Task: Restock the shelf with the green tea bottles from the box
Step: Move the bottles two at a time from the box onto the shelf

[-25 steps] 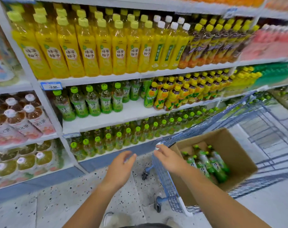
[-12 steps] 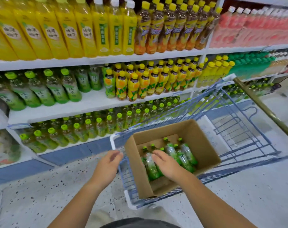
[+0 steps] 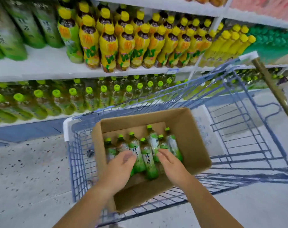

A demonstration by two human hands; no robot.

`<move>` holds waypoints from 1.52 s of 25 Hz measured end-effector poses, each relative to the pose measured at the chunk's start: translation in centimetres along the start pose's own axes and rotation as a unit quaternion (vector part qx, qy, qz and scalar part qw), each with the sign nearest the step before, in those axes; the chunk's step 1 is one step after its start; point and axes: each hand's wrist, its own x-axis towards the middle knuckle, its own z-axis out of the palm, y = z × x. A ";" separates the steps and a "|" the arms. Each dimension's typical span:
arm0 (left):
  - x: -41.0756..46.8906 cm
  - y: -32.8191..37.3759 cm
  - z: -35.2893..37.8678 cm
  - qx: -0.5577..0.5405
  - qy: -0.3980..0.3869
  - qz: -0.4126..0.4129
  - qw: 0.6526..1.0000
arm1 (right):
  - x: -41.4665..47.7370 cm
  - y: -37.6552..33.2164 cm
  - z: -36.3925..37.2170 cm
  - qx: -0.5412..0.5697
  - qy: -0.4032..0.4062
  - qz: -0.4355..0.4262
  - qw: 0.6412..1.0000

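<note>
Both hands reaching in, nothing gripped yet.
Below the shelf (image 3: 41, 66), inside the cart (image 3: 79, 153), the left hand (image 3: 120, 167) rests loose-fingered on the green tea bottles (image 3: 148, 155); the right hand (image 3: 172, 163), also relaxed, touches them. All lie in the box (image 3: 194, 137).

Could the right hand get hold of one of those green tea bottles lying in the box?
Probably yes. The box is open on top, the right hand is inside it, just over the green tea bottles, and nothing covers them.
</note>
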 end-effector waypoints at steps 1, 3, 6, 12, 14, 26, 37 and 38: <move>2.0 -0.9 1.3 0.010 -0.013 -0.004 1.000 | 1.6 1.2 0.1 0.002 0.001 0.008 1.000; 5.4 -2.5 3.6 0.029 -0.035 -0.016 0.999 | 4.2 3.5 0.2 0.000 0.007 0.019 1.000; 9.5 -5.2 7.1 0.037 -0.057 -0.033 0.997 | 7.5 7.1 0.3 -0.025 0.004 0.028 0.999; 14.7 -7.8 13.4 0.108 -0.092 -0.062 0.988 | 12.9 12.3 -1.8 -0.070 0.020 0.068 0.995; 15.6 -7.8 15.3 0.139 -0.081 -0.083 0.984 | 14.9 13.2 -2.6 -0.090 0.011 0.074 0.993; 19.2 -7.2 19.3 0.273 0.034 -0.172 0.946 | 22.4 17.6 -3.8 -0.171 -0.022 0.090 0.981; 18.8 -7.4 21.4 0.299 0.039 -0.141 0.943 | 24.2 17.5 -3.2 -0.288 0.014 0.063 0.955; 18.8 -7.5 21.7 0.262 0.052 -0.158 0.951 | 24.3 17.6 -3.1 -0.287 0.014 0.062 0.956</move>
